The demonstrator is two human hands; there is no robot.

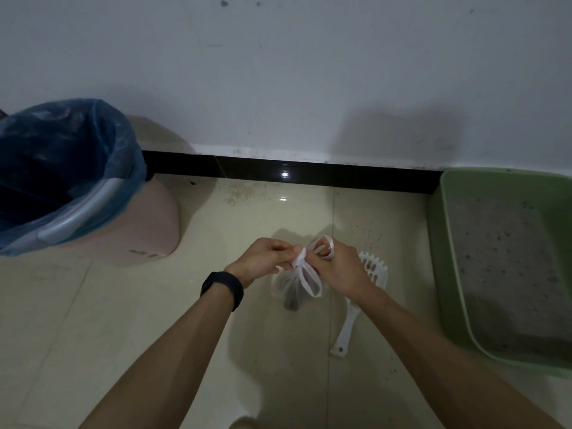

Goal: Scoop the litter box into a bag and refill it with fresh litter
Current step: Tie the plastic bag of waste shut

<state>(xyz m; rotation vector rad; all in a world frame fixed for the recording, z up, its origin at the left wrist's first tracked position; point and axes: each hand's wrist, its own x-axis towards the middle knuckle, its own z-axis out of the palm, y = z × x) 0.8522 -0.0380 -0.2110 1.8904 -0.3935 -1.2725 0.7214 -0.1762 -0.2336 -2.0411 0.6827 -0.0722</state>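
Free floor point(139, 335) lies btw. the pink bin point(145, 230) at left and the green litter box point(445, 243) at right, open up to the wall point(278, 72). Obstacles in the middle: the white scoop point(351, 323) flat on the tiles (its head partly hidden by the right hand point(343, 270)), and the bag point(294, 283), held by this hand and the left hand point(263, 258).

Green litter box point(449, 243) running off the right edge, pink bin point(148, 230) and its blue liner point(62, 156) clipped on the left, white scoop point(376, 270) partly tucked behind the right hand point(343, 267), dark clump in the clear bag point(288, 287) too murky to identify, bin's small label unreadable.
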